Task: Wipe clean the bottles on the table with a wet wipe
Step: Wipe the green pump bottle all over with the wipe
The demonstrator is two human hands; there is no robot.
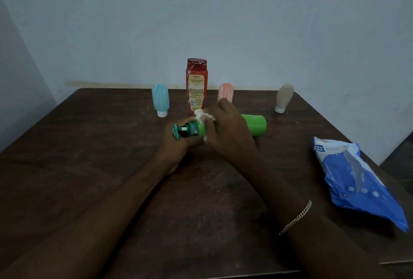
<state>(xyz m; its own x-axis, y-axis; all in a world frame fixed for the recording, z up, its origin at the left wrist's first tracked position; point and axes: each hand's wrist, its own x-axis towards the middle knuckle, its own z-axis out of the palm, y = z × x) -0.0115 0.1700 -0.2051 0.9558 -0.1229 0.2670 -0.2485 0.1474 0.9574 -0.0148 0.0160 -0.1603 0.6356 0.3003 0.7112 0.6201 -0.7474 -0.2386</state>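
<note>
the green bottle (254, 125) lies on its side between both hands, low over the table (89, 167); i cannot tell if its far end rests on the wood. the left hand (176, 144) grips it from below at the neck, fingers curled under the dark green collar, and the pump head (176, 132) sticks out past this grip to the left. the right hand (228, 126) is wrapped over the body just beside the left grip, and it presses the wet wipe (201, 116) against the plastic; a white bunch of the wipe shows above the knuckles.

the bottle looks like stiff, smooth plastic, so i judge it will not dent under the wiping hand. once it is wet it will probably be slippery. the neck seems the safest place to hold, because the collar gives the fingers an edge to catch. the pump head is the weak part and could press down, so i would not hold there. how full or heavy it is, i cannot tell.

beyond the grip stand the red bottle (196, 86), the blue tube (160, 100), the pink tube (226, 92) and the beige tube (284, 97), all upright. these tubes look soft and light, and may tip easily. the pack of wipes (357, 180) lies well to the right of the grip.
</note>
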